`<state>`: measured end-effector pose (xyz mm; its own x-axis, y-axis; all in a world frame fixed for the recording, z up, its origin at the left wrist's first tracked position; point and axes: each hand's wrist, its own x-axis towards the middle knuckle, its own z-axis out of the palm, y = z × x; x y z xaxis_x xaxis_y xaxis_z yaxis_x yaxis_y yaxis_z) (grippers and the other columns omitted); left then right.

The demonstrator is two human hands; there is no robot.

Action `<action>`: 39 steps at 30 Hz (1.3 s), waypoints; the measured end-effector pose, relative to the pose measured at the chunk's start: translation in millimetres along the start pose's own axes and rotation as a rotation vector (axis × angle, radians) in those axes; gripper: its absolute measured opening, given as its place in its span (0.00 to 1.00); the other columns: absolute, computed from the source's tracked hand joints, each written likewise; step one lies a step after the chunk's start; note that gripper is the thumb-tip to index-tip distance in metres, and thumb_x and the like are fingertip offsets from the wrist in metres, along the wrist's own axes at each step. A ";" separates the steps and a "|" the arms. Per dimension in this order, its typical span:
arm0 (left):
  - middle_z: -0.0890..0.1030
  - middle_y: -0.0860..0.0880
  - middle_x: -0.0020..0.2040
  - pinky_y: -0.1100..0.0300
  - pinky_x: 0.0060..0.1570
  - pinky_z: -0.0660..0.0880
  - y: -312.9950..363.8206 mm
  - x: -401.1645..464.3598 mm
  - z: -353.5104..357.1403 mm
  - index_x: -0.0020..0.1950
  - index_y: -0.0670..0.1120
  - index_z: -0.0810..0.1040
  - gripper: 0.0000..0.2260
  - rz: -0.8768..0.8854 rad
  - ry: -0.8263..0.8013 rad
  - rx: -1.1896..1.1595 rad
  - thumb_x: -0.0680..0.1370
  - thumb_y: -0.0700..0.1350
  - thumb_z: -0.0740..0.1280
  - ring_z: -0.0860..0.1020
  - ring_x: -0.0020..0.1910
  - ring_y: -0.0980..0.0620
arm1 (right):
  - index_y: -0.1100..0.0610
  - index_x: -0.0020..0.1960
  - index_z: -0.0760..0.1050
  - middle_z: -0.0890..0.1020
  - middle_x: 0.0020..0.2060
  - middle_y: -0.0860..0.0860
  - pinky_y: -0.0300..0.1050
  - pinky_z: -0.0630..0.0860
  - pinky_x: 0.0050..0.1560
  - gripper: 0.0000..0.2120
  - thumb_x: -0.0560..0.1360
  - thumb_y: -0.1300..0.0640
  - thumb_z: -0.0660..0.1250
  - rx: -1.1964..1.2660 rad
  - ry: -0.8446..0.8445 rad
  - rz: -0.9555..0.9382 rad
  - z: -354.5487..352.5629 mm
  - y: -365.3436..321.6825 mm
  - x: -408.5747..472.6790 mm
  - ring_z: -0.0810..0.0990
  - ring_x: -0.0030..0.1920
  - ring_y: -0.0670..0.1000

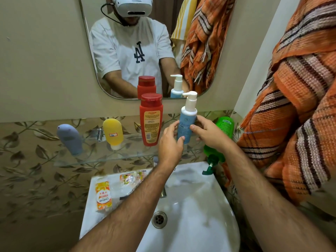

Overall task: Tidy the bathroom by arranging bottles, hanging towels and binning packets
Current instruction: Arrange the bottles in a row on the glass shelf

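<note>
Left hand: clamped on upright pale-blue pump bottle.
Right hand: clamped on same bottle.
Neighbour: red plastic bottle, upright on glass shelf.

Glass shelf w/ bottles

Five bottles are in view: a grey-blue squeeze bottle, a yellow squeeze bottle, a red shampoo bottle, a blue pump bottle with a white pump head and a green pump bottle lying tilted. Two of them, the red and the blue, appear a second time in the one mirror (reflections, so not counted again). One glass shelf runs under them. One white washbasin has one drain. On its rim lie one orange Centrum packet and a small cluster of crumpled wrappers, number unclear. One orange striped towel hangs at the right. Two hands show, left hand and right hand.
</note>
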<state>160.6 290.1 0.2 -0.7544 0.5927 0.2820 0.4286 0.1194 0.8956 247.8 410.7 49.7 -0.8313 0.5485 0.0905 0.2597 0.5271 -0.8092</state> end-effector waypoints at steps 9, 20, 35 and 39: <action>0.70 0.49 0.72 0.59 0.67 0.67 -0.1 -12.0 4.2 0.77 0.48 0.65 0.28 0.030 0.057 0.023 0.78 0.40 0.69 0.70 0.69 0.53 | 0.54 0.73 0.67 0.76 0.68 0.50 0.48 0.75 0.61 0.20 0.82 0.60 0.61 0.022 -0.034 0.008 1.6 1.3 -3.8 0.75 0.66 0.49; 0.82 0.47 0.56 0.61 0.58 0.72 13.6 -20.6 21.2 0.62 0.44 0.81 0.17 0.410 -0.132 0.163 0.76 0.32 0.66 0.78 0.56 0.50 | 0.62 0.59 0.80 0.81 0.59 0.58 0.39 0.67 0.64 0.22 0.72 0.76 0.59 -0.298 0.374 0.001 -32.3 26.9 -14.4 0.77 0.60 0.55; 0.84 0.47 0.55 0.48 0.49 0.78 21.4 -8.4 43.3 0.64 0.47 0.78 0.16 0.362 -0.407 0.534 0.76 0.38 0.68 0.81 0.53 0.43 | 0.51 0.80 0.56 0.55 0.80 0.57 0.53 0.56 0.76 0.43 0.71 0.63 0.73 -0.633 0.139 0.171 -46.1 86.8 -54.1 0.58 0.77 0.59; 0.85 0.46 0.50 0.49 0.49 0.78 23.4 -13.6 39.1 0.62 0.48 0.81 0.17 0.384 -0.334 0.313 0.75 0.38 0.68 0.82 0.50 0.44 | 0.57 0.77 0.63 0.62 0.76 0.62 0.49 0.59 0.75 0.37 0.72 0.68 0.72 -0.507 0.191 0.052 -56.9 70.7 -60.1 0.64 0.75 0.60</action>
<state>200.2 316.0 3.9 -0.3408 0.8523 0.3967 0.8043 0.0459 0.5924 344.0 452.0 20.1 -0.7191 0.6654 0.2002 0.5419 0.7174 -0.4379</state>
